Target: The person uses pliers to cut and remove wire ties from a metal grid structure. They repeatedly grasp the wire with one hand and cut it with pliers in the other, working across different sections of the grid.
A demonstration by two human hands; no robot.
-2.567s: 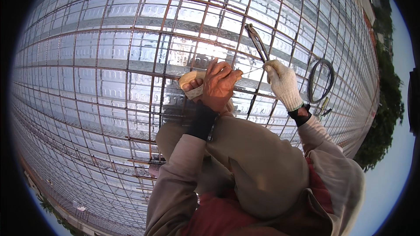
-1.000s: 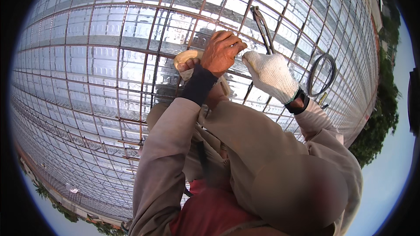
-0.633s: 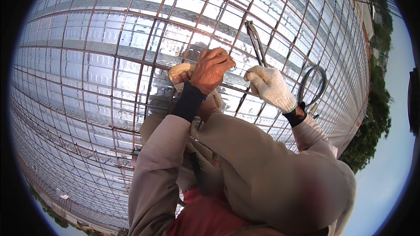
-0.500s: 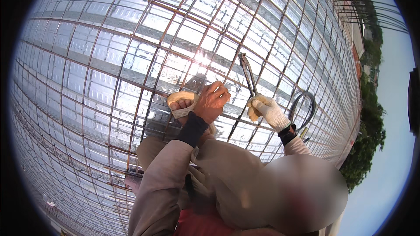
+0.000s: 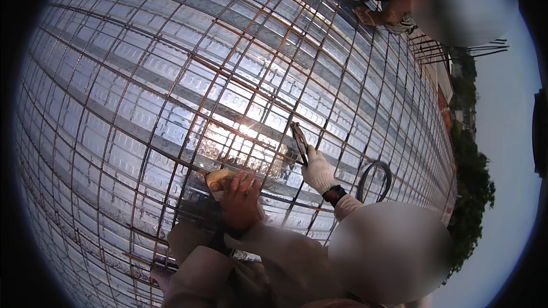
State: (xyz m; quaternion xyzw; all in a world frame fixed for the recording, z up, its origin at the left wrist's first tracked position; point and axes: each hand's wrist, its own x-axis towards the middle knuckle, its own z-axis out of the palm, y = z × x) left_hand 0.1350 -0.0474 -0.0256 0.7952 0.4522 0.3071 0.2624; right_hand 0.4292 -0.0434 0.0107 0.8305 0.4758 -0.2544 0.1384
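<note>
One slim dark metal tool [image 5: 298,144] slants up-left from the gripping white-gloved right hand [image 5: 318,172]; the bare left hand [image 5: 241,201], uncurled, seems empty.

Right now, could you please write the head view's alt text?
The gloved right grip holds a pincer tool over a rebar grid above shiny metal decking; the bare left grip is by a foot. A dark coil lies rightward; another person is upper right.

I've got an open gap over the rebar mesh [image 5: 193,55] between left hand [image 5: 242,198] and gloved right hand [image 5: 319,172]; foot [image 5: 216,184] blocks left, pincers [image 5: 299,145] jut ahead, wire coil [image 5: 389,181] sits right.
</note>
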